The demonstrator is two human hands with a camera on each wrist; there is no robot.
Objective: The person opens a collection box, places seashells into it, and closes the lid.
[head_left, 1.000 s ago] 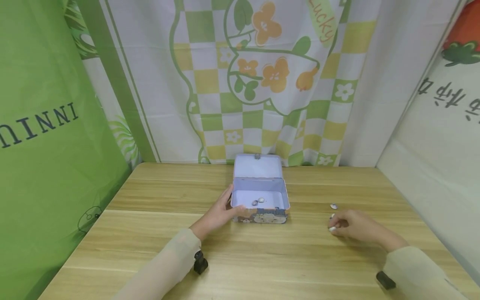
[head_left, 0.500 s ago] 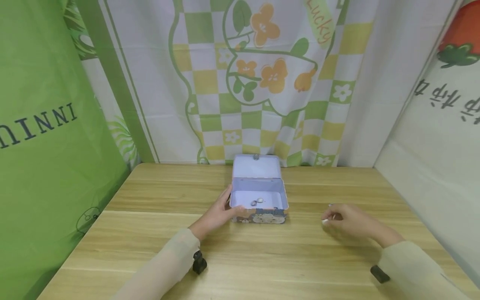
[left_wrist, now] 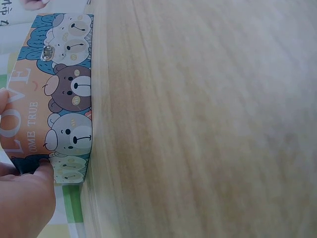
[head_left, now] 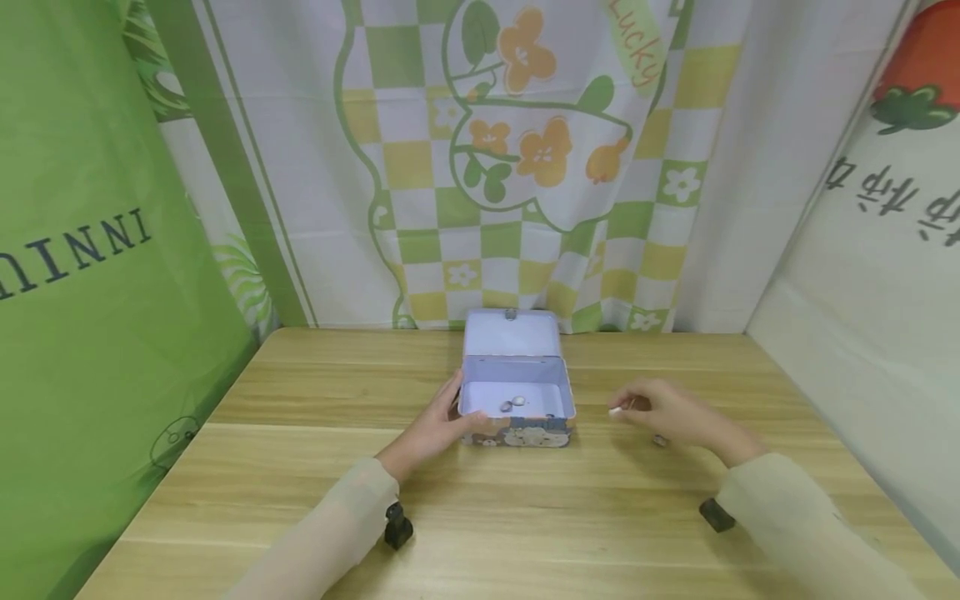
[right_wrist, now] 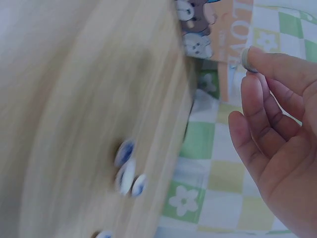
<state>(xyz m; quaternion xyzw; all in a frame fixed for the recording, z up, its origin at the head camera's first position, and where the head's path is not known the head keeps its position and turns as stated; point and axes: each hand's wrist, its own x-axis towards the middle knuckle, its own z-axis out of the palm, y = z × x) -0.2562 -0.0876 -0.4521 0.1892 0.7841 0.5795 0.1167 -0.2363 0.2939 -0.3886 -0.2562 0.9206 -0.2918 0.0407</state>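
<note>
On the wooden table (head_left: 525,525) stands the tin box (head_left: 536,436), lid raised. My left hand (head_left: 431,429) grips its left side, thumb against the front; my right hand (head_left: 667,410), near its right side, pinches a small white piece (right_wrist: 245,60). Other small pieces (head_left: 518,401) lie inside the box.

The right hand (right_wrist: 287,153) partly hides the pinched piece (right_wrist: 245,60); a blue-and-white piece (right_wrist: 104,234) is cut off by the right wrist view's bottom edge.

A checkered curtain (head_left: 487,175) hangs behind the wooden tabletop (head_left: 525,517) — green cloth (head_left: 75,350) at left, white cloth (head_left: 862,325) at right.
</note>
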